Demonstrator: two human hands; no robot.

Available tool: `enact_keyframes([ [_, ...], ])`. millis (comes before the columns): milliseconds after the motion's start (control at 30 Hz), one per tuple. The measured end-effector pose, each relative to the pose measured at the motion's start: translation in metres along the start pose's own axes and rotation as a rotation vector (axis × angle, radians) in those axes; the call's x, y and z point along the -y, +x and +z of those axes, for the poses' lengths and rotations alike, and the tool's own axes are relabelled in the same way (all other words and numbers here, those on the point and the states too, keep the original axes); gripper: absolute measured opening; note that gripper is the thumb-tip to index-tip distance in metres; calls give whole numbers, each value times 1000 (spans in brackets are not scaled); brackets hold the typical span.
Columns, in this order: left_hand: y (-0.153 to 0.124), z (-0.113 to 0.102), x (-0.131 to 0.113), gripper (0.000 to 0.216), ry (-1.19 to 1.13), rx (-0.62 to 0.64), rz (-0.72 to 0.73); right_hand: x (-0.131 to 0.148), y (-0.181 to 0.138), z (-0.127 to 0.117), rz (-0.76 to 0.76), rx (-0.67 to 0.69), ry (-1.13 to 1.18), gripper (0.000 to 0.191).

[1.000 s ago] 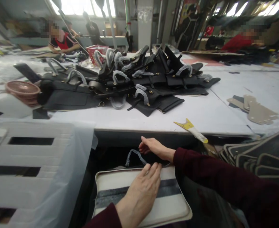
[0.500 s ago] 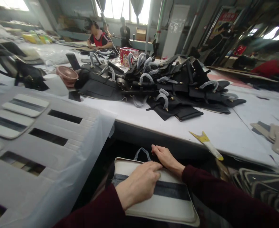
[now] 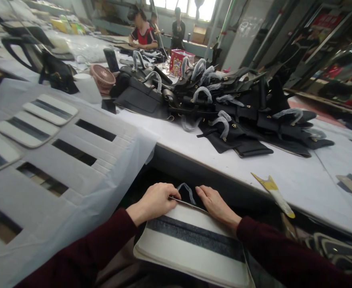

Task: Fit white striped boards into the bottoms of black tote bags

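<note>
A cream bag panel [image 3: 191, 248] with a dark band across it lies tilted over my lap. A handle wrapped in clear plastic [image 3: 188, 193] rises behind its top edge. My left hand [image 3: 156, 202] is closed on the top edge left of the handle, thumb on the pale face and fingers over the rim. To the handle's right, my right hand [image 3: 218, 206] is closed around the same edge, its fingertips beyond the rim and its thumb hidden. What lies beneath the panel is mostly out of sight.
Black bag pieces [image 3: 224, 108] with wrapped handles are heaped on the white table [image 3: 188, 154]. A yellow-and-white tool [image 3: 273, 194] lies near its edge. Similar panels [image 3: 29, 128] rest on a slotted board [image 3: 83, 176] at left. A pink fan [image 3: 102, 79] stands behind; people work farther back.
My left hand has moved from the panel's face up and left to its top edge. The right hand stays at the top edge. The view has shifted left.
</note>
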State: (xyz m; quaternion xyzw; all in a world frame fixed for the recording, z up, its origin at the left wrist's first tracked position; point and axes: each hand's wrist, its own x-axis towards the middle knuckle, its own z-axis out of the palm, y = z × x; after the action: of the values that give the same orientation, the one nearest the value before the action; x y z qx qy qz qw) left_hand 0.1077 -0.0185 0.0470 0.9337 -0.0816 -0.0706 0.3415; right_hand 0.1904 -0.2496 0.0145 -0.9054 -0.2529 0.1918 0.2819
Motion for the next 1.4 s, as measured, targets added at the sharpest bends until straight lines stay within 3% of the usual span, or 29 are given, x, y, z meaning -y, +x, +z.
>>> enact_keyframes([
  [300, 3, 1, 37, 23, -374, 165, -10, 1, 2, 8, -51, 59, -104, 48],
  [633, 3, 2, 45, 26, -390, 155, -43, 31, 3, 15, -115, 128, -265, 61],
  [967, 2, -4, 42, 25, -371, 172, -57, 52, 20, 31, -139, 217, -279, 64],
  [1167, 2, -16, 52, 40, -555, 298, -83, 54, 26, 34, -136, 243, -267, 63],
  [1267, -2, -15, 69, 55, -753, 344, -161, 55, 25, 33, -123, 250, -261, 62],
  [1400, -9, 16, 98, 76, -873, 226, -462, 60, 24, 32, -123, 263, -265, 64],
])
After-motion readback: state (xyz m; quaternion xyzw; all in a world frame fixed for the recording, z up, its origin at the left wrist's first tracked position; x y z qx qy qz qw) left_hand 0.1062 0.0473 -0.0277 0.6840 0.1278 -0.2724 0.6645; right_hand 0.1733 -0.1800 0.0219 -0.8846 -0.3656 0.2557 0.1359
